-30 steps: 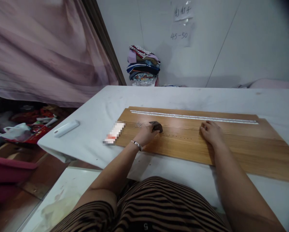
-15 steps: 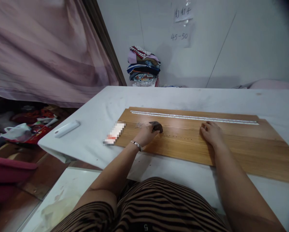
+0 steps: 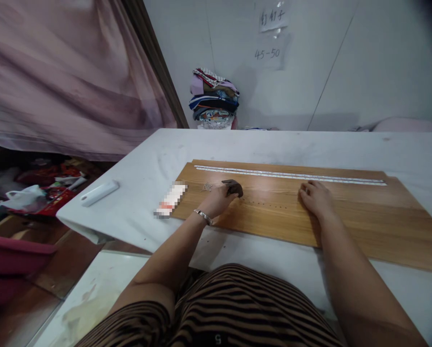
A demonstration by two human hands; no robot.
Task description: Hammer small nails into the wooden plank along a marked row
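My left hand (image 3: 216, 200), with a bracelet at the wrist, is closed on a dark, curved hammer head (image 3: 233, 188) over the left part of a wooden board (image 3: 367, 221). No handle shows. To the right of it a row of small dark nail tops (image 3: 261, 203) dots the wood. Several loose nails (image 3: 206, 186) lie in a small heap just left of that hand. My right hand (image 3: 314, 196) rests on the board beyond the row's right end, its fingers loosely bent, with nothing visible in them.
Two long white measuring strips (image 3: 291, 175) lie along the board's far edge. A blurred white packet (image 3: 171, 198) is at its left end. A white, handle-like object (image 3: 100, 193) lies on the white table (image 3: 136, 168). Folded clothes (image 3: 215, 99) are stacked by the wall.
Almost nothing differs. Both hands stay in place, and the view has shifted very slightly.
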